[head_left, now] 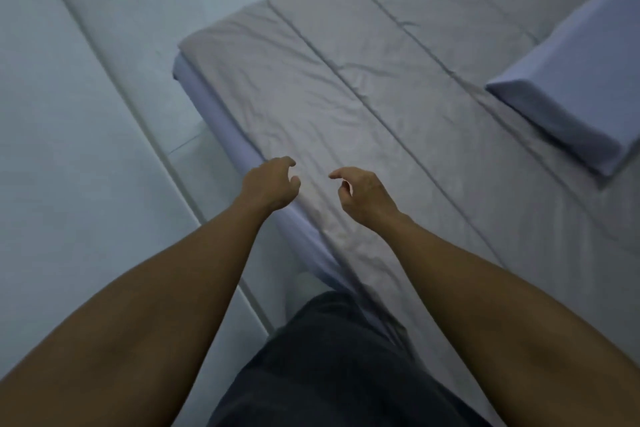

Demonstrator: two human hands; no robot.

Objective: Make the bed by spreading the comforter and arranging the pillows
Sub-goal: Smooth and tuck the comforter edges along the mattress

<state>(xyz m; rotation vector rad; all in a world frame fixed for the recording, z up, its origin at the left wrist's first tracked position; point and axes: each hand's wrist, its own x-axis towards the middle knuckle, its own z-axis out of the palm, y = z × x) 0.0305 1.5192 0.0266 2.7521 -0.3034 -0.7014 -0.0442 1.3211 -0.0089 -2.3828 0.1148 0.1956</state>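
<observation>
Both hands hovered empty, fingers loosely curled: left [272, 184] at the comforter's [346, 87] near edge, right [363, 196] above it; pillow [581, 80] well apart.

Bed [221, 121] on pale floor [86, 149]. Grey comforter [346, 97] spread flat over it, lightly creased. Lavender pillow [581, 80] lying on comforter, right side.
</observation>
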